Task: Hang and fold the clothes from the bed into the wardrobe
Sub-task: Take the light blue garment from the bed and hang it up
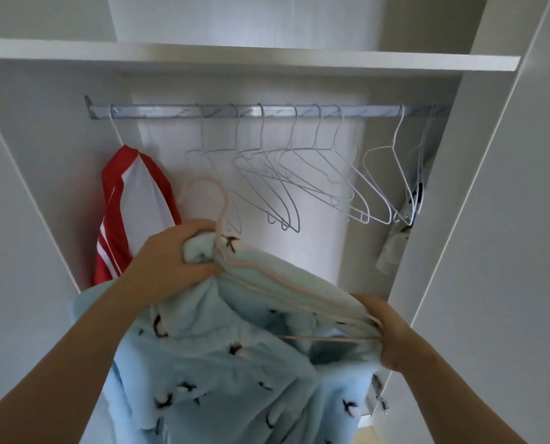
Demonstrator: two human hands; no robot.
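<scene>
- Inside the open wardrobe [498, 174], under the shelf [235, 57]: the rail [171, 111] carries a red-and-white garment [132, 200] at far left, bare white wire hangers [299, 181] mid-rail, and a dark-and-white item [409, 209] crowded at far right.
- Progress, as judged: two pieces look hung. The blue fleece garment [222, 363] is mid-hanging, held up just below the rail and not yet hooked. The bed is out of view, so what remains is unknown. No folded items visible.
- Left hand [167, 261]: fingers [187, 230] curled round the bunched fleece collar at the pink hanger [224, 200] stem.
- Right hand [385, 328]: fingers [371, 310] clamp the hanger's far end together with the fabric.
- Materials: fleece thick, fluffy, with small dark motifs. Pink hanger is thin coated wire, hook free. Rail is ribbed, glossy metal. Panels are smooth matte white.
</scene>
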